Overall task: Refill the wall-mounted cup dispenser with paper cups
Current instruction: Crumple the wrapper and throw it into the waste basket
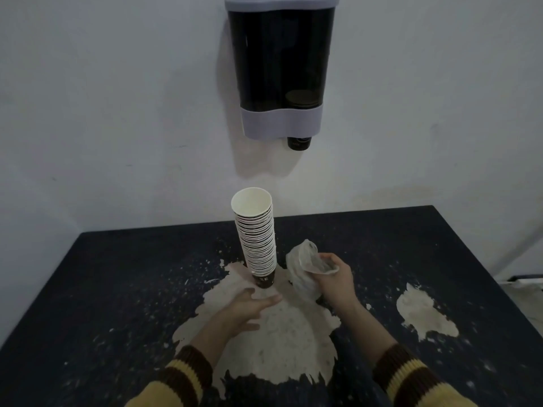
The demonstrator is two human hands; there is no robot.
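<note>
A tall stack of paper cups [257, 236] stands upright on the dark table [102, 283], white rims up, brown base at the bottom. On the wall above hangs the cup dispenser [279, 69], dark and translucent with grey trim; a few cups sit low in its right column and one brown cup [298, 143] pokes out below. My left hand [249, 308] hovers just below the stack's base, fingers spread, holding nothing. My right hand [335, 279] grips a crumpled clear plastic wrapper [307, 265] to the right of the stack.
The table has large worn pale patches [423, 312] and white specks. Its back edge meets the white wall; its right edge drops off near a dark object [526, 279] at the far right.
</note>
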